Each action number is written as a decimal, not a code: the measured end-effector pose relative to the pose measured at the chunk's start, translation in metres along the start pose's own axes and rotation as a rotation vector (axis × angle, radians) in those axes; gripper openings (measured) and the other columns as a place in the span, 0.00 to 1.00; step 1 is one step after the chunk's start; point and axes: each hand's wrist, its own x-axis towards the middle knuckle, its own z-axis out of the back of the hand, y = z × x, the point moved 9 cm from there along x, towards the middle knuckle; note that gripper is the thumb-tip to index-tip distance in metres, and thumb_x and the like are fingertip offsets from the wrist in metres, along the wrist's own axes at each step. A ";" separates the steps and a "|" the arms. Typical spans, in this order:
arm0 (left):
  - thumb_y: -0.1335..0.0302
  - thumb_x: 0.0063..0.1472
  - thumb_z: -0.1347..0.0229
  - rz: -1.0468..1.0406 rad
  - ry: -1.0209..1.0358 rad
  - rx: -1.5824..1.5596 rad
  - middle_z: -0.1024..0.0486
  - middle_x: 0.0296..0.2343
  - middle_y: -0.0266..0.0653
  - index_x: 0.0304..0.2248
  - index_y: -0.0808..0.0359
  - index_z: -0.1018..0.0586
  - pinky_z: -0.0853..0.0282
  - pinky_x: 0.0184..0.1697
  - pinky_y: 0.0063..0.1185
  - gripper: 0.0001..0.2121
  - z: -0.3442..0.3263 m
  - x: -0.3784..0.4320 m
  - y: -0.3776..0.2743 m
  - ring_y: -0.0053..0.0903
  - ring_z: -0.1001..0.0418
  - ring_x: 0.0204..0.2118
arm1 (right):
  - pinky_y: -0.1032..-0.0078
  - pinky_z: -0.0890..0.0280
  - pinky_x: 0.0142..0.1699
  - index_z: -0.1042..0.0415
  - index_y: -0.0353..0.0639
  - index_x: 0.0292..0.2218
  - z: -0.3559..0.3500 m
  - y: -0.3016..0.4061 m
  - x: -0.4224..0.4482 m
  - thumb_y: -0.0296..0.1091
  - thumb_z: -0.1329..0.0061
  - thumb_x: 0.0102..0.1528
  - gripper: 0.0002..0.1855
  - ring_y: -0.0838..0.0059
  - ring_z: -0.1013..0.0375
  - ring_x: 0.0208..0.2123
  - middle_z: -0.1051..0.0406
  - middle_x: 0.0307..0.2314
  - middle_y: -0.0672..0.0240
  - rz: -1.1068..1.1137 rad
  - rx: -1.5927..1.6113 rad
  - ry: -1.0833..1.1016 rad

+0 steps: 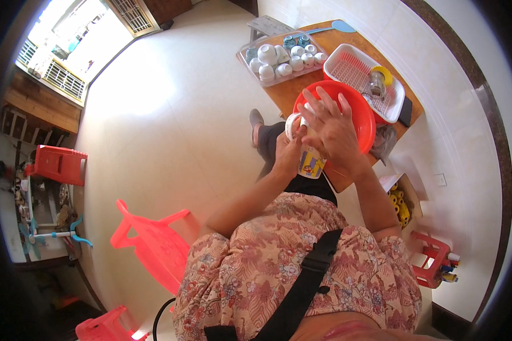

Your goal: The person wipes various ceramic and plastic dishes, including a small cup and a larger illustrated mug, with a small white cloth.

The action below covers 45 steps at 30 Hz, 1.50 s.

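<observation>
Before my torso, my left hand [288, 154] grips a white mug [311, 165] with a yellow and blue cartoon print. A white curved part [289, 128], which may be its handle, shows by the fingertips. Fingers spread, my right hand [333, 130] lies across the upper part of the mug and hides much of it. Whether the palm touches it is hard to tell. Both hands are over the near left side of a red plastic basin [368, 123], whose inside is largely covered by the right hand.
On the wooden table [277, 96] stand a clear tray [256, 79] of small cups and a white basket [339, 53] holding a jar with a yellow lid [382, 76]. A blue flat-headed utensil [343, 26] lies behind. A pink plastic chair [158, 243] is at left, a red stool [431, 260] at right.
</observation>
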 end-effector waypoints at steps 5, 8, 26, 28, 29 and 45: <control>0.64 0.63 0.54 -0.248 -0.026 0.241 0.28 0.34 0.36 0.43 0.68 0.30 0.32 0.36 0.19 0.16 0.015 0.006 -0.017 0.21 0.29 0.35 | 0.48 0.58 0.57 0.40 0.40 0.53 -0.009 0.015 0.007 0.56 0.57 0.50 0.36 0.60 0.49 0.58 0.44 0.54 0.59 0.008 0.023 -0.084; 0.60 0.63 0.59 -0.112 -0.108 -0.029 0.28 0.37 0.43 0.43 0.69 0.31 0.29 0.41 0.27 0.20 0.027 0.011 -0.017 0.30 0.27 0.38 | 0.44 0.59 0.57 0.41 0.38 0.53 -0.020 0.046 -0.016 0.51 0.52 0.47 0.36 0.61 0.49 0.58 0.44 0.54 0.59 0.012 0.206 -0.076; 0.67 0.63 0.59 -0.115 -0.203 -0.317 0.27 0.38 0.45 0.43 0.72 0.30 0.32 0.45 0.27 0.17 0.025 0.002 -0.025 0.31 0.27 0.39 | 0.59 0.58 0.62 0.55 0.34 0.58 -0.021 -0.010 0.005 0.24 0.62 0.54 0.32 0.49 0.56 0.60 0.56 0.58 0.46 -0.179 0.725 -0.366; 0.65 0.64 0.60 -0.178 -0.233 -0.357 0.27 0.38 0.45 0.43 0.72 0.31 0.32 0.46 0.28 0.18 0.037 0.010 -0.032 0.31 0.27 0.39 | 0.58 0.56 0.61 0.55 0.31 0.58 -0.019 0.017 -0.006 0.24 0.61 0.54 0.32 0.46 0.56 0.60 0.56 0.57 0.43 -0.146 0.599 -0.367; 0.64 0.65 0.61 -0.210 -0.248 -0.378 0.27 0.38 0.46 0.44 0.72 0.31 0.32 0.46 0.29 0.18 0.044 0.013 -0.036 0.32 0.27 0.39 | 0.58 0.57 0.61 0.56 0.32 0.58 -0.022 0.032 -0.013 0.25 0.62 0.55 0.31 0.47 0.56 0.60 0.57 0.57 0.43 -0.106 0.527 -0.351; 0.62 0.65 0.65 -0.107 -0.146 -0.507 0.30 0.43 0.47 0.48 0.71 0.35 0.35 0.49 0.30 0.21 0.028 0.004 -0.024 0.36 0.30 0.44 | 0.71 0.49 0.58 0.56 0.29 0.57 -0.059 -0.017 0.003 0.36 0.60 0.60 0.32 0.62 0.47 0.57 0.51 0.55 0.45 -0.550 1.272 -0.201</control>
